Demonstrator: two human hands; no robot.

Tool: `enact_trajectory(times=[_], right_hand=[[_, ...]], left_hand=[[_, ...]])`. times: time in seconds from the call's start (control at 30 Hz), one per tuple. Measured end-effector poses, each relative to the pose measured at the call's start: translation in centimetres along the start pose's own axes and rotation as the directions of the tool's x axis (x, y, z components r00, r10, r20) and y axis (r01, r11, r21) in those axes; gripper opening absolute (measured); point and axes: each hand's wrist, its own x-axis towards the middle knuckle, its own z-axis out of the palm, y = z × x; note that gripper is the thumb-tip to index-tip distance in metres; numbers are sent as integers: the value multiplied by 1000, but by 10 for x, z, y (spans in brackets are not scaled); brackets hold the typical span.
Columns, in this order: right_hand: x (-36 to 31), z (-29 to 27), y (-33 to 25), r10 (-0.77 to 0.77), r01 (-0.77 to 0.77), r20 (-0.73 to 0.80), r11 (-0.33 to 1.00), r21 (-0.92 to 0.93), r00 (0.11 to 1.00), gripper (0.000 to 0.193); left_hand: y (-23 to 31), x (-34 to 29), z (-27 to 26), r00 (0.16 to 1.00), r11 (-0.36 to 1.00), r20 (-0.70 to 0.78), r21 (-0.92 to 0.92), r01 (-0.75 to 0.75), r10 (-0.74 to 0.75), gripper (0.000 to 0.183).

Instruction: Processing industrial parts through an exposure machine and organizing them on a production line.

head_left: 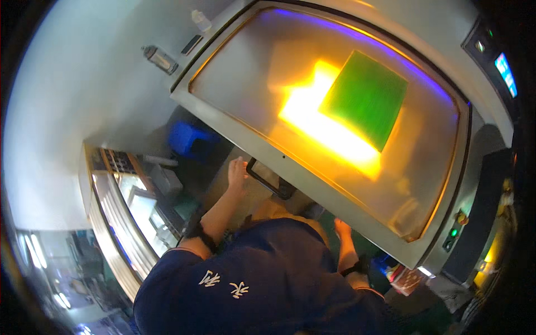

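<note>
My left hand [238,170] is beside the left end of a black handle [267,180] on the front of a large grey machine [240,124]. Its fingers look stretched out and apart; whether they touch the handle I cannot tell. Low at the machine's front edge, my right hand [341,228] is partly in view, its fingers too unclear to read. On the machine's metal-framed top lies a green rectangular sheet [365,97], tilted in the picture. Bright yellow-white light [335,137] glows along its left and near sides.
A spray can [160,60], a dark phone-like slab [192,44] and a small white bottle [201,20] are left of the machine. A blue container [190,137] is below. At right are a control panel [491,58] and a green-lit button [453,232]. A wooden-framed rack [120,212] stands left.
</note>
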Motion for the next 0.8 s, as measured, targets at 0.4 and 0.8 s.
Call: enact_trajectory(times=[0.4,0.8], right_hand=[[81,129,-148,97,-199,-317,931,-306,943,24],[78,174,-158,169,-381,-499,851,-362,850,28]], left_hand=[[107,65,83,260,-20,860,299,-954,438,55],[115,59,111,119,-243,993,117,-963,5,59]])
